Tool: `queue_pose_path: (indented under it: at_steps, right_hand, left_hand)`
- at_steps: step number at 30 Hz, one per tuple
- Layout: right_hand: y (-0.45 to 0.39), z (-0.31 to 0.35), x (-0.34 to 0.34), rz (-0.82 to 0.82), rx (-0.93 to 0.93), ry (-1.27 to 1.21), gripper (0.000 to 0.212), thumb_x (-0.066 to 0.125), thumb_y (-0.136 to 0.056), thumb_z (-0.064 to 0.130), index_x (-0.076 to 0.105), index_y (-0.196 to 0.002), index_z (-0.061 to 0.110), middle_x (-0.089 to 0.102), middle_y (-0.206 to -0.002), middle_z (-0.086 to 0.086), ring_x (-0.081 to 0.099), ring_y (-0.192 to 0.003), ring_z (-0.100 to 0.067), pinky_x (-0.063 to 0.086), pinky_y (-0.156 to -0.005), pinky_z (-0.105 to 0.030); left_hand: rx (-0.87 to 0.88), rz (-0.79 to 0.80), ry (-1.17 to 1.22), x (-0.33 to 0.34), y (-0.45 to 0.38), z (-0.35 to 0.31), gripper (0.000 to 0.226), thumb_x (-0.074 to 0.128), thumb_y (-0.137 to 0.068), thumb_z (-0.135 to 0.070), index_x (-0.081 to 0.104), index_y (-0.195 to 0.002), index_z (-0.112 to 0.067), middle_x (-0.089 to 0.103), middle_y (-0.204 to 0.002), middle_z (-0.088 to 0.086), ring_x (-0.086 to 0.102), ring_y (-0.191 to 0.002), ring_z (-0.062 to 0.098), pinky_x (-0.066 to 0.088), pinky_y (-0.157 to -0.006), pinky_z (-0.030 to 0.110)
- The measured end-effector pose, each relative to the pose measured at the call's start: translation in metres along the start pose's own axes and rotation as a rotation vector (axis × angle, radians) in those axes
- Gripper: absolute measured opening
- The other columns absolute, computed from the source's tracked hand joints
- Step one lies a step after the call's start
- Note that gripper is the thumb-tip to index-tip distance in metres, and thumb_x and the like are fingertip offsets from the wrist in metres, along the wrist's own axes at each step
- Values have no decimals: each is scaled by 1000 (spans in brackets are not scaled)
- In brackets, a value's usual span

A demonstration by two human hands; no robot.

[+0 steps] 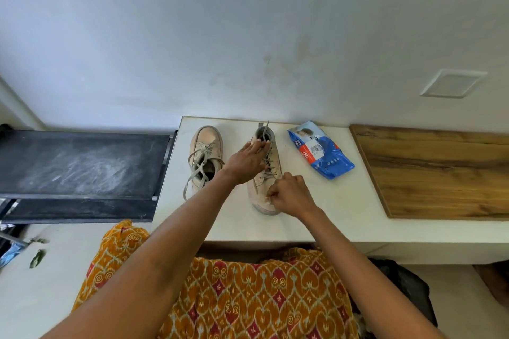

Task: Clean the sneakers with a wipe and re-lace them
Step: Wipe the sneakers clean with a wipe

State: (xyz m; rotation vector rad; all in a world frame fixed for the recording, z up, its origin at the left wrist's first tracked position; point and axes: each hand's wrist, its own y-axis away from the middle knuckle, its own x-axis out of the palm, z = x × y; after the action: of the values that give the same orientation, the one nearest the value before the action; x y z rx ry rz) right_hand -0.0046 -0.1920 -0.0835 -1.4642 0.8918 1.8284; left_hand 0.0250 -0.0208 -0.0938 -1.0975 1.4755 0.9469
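Observation:
Two worn off-white sneakers stand on a white table (pixel 344 206). The left sneaker (pixel 205 154) has its grey laces loose and trailing over the side. The right sneaker (pixel 263 190) points its toe toward me, with its heel at the far end. My left hand (pixel 248 162) lies flat over its upper and steadies it, fingers spread. My right hand (pixel 289 194) sits by the toe end, its fingers pinched on the grey lace (pixel 268 158) near the lowest eyelets. A blue pack of wipes (pixel 321 150) lies to the right of the sneakers.
A wooden board (pixel 440 170) covers the table's right part. A dark dusty shelf (pixel 80 165) stands to the left of the table. A wall runs close behind the table. Patterned orange cloth (pixel 248 297) covers my lap below the table's front edge.

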Motion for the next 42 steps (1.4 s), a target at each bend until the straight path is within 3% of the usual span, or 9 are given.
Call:
queue_pose_path:
  at_steps: [6, 11, 15, 19, 24, 27, 32, 38, 42]
  right_hand:
    - [-25, 9, 3, -238, 173, -78, 22, 51, -92, 21, 68, -105, 19, 68, -101, -5, 51, -100, -25, 35, -78, -34]
    - [2, 14, 32, -315, 9, -96, 14, 64, -85, 16, 72, -97, 16, 72, -97, -2, 55, -94, -24, 39, -75, -33]
    - [22, -14, 20, -257, -158, -29, 18, 70, -80, 19, 75, -97, 22, 73, -87, 5, 54, -87, -20, 37, -74, -32]
    - [3, -13, 17, -277, 36, -115, 22, 63, -87, 14, 72, -107, 15, 71, -99, -5, 51, -96, -23, 41, -71, -29]
    - [7, 19, 33, -241, -52, -115, 27, 68, -83, 14, 70, -110, 13, 67, -115, -10, 60, -109, -24, 53, -88, -35]
    - [20, 3, 30, -218, -125, -133, 26, 69, -82, 12, 71, -108, 13, 67, -111, -7, 60, -106, -22, 53, -83, -33]
    - [7, 6, 27, -298, -54, -91, 20, 76, -74, 12, 75, -94, 12, 72, -97, -5, 60, -93, -23, 50, -67, -28]
    - [25, -5, 27, -280, -285, 67, 32, 82, -62, 8, 74, -90, 19, 71, -88, 2, 63, -87, -20, 51, -65, -29]
    - [19, -21, 21, -289, -189, 60, 27, 82, -67, 11, 75, -91, 19, 73, -88, 1, 63, -83, -19, 49, -62, -28]
  left_hand:
    - [3, 25, -10, -2, 0, 0, 62, 33, -101, -29, -1, -150, -8, 6, -158, 12, 2, -146, 20, -2, -117, 30]
    - [4, 16, 12, -1, -1, 2, 63, 34, -102, -29, 0, -150, -9, 7, -157, 12, 6, -146, 20, -2, -116, 29]
    - [3, 4, 7, 1, -2, 3, 64, 36, -101, -30, 0, -150, -10, 7, -158, 11, 6, -145, 20, -2, -116, 28]
    - [-4, 37, 9, -2, -3, 1, 67, 38, -100, -33, 0, -150, -10, 6, -158, 11, 7, -145, 20, -2, -117, 29]
    - [-21, 61, 1, -4, -4, 1, 67, 37, -100, -35, -1, -150, -10, 4, -158, 11, 4, -146, 19, -1, -118, 30]
    - [-19, 51, 21, -3, -2, 0, 67, 38, -100, -34, 0, -150, -11, 6, -158, 11, 5, -146, 20, 1, -119, 31]
    - [-5, 44, 6, -4, -3, 2, 68, 39, -100, -35, 0, -150, -10, 7, -157, 11, 9, -145, 21, 1, -117, 30]
    - [-23, -2, 38, -2, -2, 1, 67, 40, -100, -31, 1, -150, -11, 6, -158, 8, 5, -145, 22, -3, -114, 26]
    - [-7, 9, 20, -1, -3, 2, 67, 39, -100, -32, 1, -150, -10, 6, -158, 10, 7, -145, 23, -1, -115, 27]
